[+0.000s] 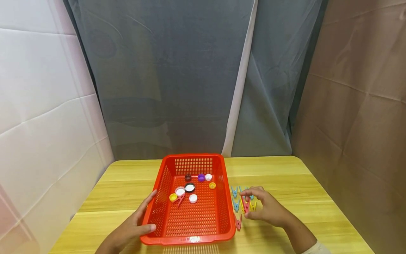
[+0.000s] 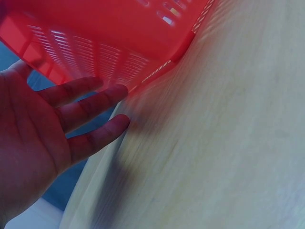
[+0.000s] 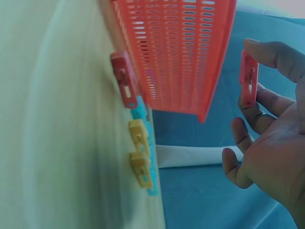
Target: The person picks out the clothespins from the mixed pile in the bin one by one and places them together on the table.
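Note:
A red plastic basket (image 1: 196, 225) stands on the table, holding several bottle caps (image 1: 190, 187) and a pink clothespin (image 1: 180, 199). My left hand (image 1: 130, 227) rests against its left side, thumb over the rim; in the left wrist view its fingers (image 2: 90, 107) lie fairly straight along the outer wall. Right of the basket, my right hand (image 1: 268, 210) pinches a pink clothespin (image 3: 249, 78) between thumb and fingertips, above the table. Beneath and beside that hand lie blue clothespins (image 1: 236, 205), yellow clothespins (image 1: 253, 205) and another pink clothespin (image 1: 238, 222).
The wooden table (image 1: 304, 197) extends on both sides of the basket. A grey curtain (image 1: 165, 88) hangs behind it, with a white cloth (image 1: 47, 106) at the left and a brownish cloth (image 1: 358, 106) at the right.

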